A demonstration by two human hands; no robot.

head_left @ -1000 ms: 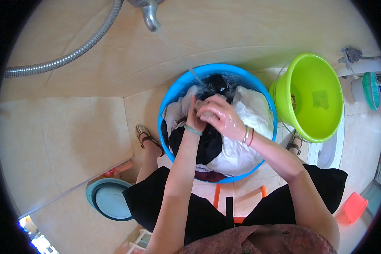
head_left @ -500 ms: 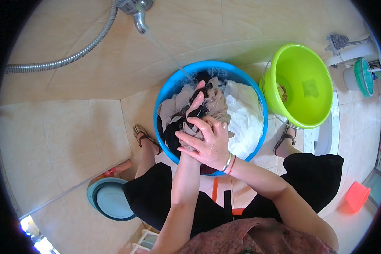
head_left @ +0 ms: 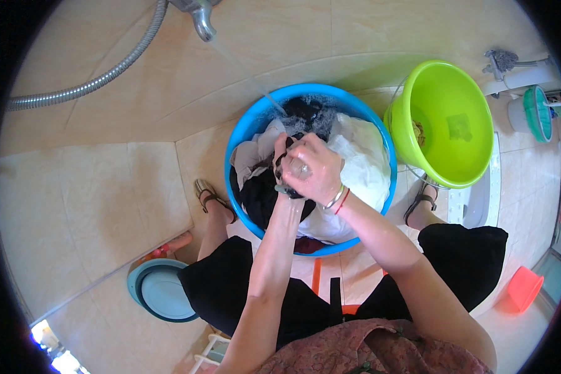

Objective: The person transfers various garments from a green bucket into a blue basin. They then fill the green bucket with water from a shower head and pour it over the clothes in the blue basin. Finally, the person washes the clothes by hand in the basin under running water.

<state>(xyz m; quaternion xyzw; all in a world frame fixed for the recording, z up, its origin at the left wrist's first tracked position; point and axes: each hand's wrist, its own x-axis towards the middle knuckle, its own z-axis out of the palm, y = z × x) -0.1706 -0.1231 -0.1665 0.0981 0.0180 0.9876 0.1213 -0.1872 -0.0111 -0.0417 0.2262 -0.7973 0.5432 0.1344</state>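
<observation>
A blue basin (head_left: 235, 209) stands on the floor between my feet, full of wet clothes. Over its middle my two hands press together around a black wet cloth (head_left: 282, 163), which shows only in bits between the fingers. My right hand (head_left: 316, 167) lies on top, its fingers curled in. Largely covered by it, my left hand (head_left: 279, 147) has fingers bent around the same cloth. Below them lie a black garment (head_left: 260, 198), a light greyish garment (head_left: 255, 149) at the left and white clothing (head_left: 361, 165) at the right. Water runs from the tap (head_left: 202, 22) into the basin's far side.
A lime-green bucket (head_left: 445, 124) with something yellowish inside stands right of the basin, beside a white floor toilet (head_left: 480, 196). A grey-blue bowl (head_left: 165, 293) sits at the lower left. A metal hose (head_left: 106, 90) hangs along the wall. A red container (head_left: 523, 288) is far right.
My right hand has moved up from my left wrist and curled over my left hand. The beige cloth between them is gone from view; black cloth shows there now.
</observation>
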